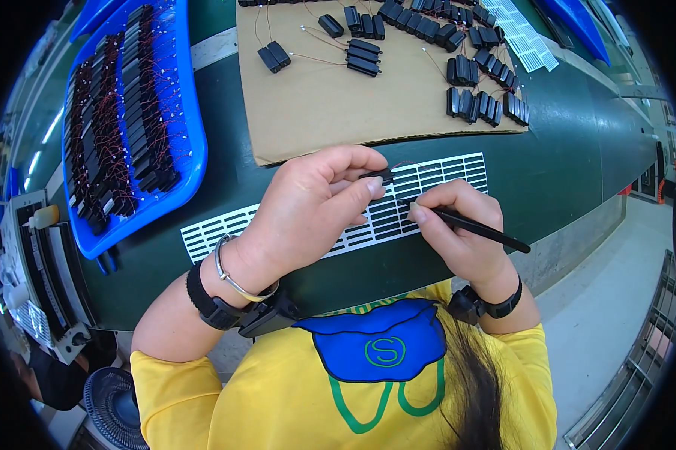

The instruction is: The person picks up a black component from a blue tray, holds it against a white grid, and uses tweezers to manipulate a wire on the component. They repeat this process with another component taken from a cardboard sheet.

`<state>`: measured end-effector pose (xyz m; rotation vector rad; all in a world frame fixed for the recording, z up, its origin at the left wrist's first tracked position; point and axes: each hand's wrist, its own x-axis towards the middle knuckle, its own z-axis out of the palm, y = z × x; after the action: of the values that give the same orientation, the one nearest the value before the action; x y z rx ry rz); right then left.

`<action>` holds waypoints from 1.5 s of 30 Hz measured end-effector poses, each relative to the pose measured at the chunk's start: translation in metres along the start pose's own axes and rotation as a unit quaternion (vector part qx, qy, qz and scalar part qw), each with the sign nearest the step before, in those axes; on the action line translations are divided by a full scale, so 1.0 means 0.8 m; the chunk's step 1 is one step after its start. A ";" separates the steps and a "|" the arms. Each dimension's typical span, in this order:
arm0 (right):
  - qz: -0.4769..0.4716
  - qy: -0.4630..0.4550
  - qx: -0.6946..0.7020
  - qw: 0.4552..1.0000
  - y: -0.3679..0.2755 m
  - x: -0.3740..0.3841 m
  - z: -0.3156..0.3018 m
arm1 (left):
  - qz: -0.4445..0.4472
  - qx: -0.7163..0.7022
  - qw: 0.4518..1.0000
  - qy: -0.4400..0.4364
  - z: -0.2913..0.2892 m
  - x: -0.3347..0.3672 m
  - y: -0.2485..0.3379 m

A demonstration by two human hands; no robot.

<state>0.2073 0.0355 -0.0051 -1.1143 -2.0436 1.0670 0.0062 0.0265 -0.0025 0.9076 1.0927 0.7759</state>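
Observation:
My left hand (319, 199) pinches a small black rectangular part (378, 176) between thumb and fingertips, with a thin red wire by it. In my right hand (462, 225) is a pair of slim black tweezers (488, 229); the tips point left toward the part, over a white sheet (469, 166) with rows of black strips. That sheet lies on the green table (570, 165) under both hands. Whether the tweezer tips hold a strip is too small to tell.
Beyond my hands, a cardboard sheet (308, 105) carries several black wired parts (363, 58), mostly toward its right. At left stands a blue tray (195, 142) packed with similar parts. Another white strip sheet (522, 34) lies at the far right. A fan (111, 405) is at lower left.

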 end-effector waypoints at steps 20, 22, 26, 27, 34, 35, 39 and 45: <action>0.027 0.090 0.370 0.924 0.005 -0.017 -0.007 | 0.006 -0.073 0.997 -0.001 -0.005 -0.003 0.009; 0.007 0.072 0.425 0.902 0.006 -0.020 -0.008 | 0.008 -0.107 0.994 -0.025 -0.007 -0.003 0.012; 0.001 0.074 0.465 0.882 0.003 -0.027 -0.002 | -0.051 -0.191 0.980 -0.035 -0.003 -0.005 0.007; 0.004 0.079 0.471 0.878 0.001 -0.028 0.000 | -0.050 -0.188 0.980 -0.037 -0.001 -0.005 0.006; 0.066 0.151 0.397 0.903 0.001 -0.029 0.006 | -0.088 -0.267 0.958 -0.056 0.003 -0.007 -0.002; 0.077 0.152 0.388 0.906 0.001 -0.029 0.006 | -0.088 -0.266 0.958 -0.056 0.003 -0.007 -0.001; 0.095 0.142 0.382 0.908 0.002 -0.028 0.005 | -0.079 -0.246 0.964 -0.059 0.005 -0.007 0.000; 0.099 0.128 0.366 0.917 0.001 -0.026 0.007 | -0.075 -0.233 0.967 -0.064 0.004 -0.007 -0.001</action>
<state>0.2139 0.0157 -0.0109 -0.9884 -1.1671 1.5173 0.0077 0.0210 -0.0004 0.4617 0.8061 0.7919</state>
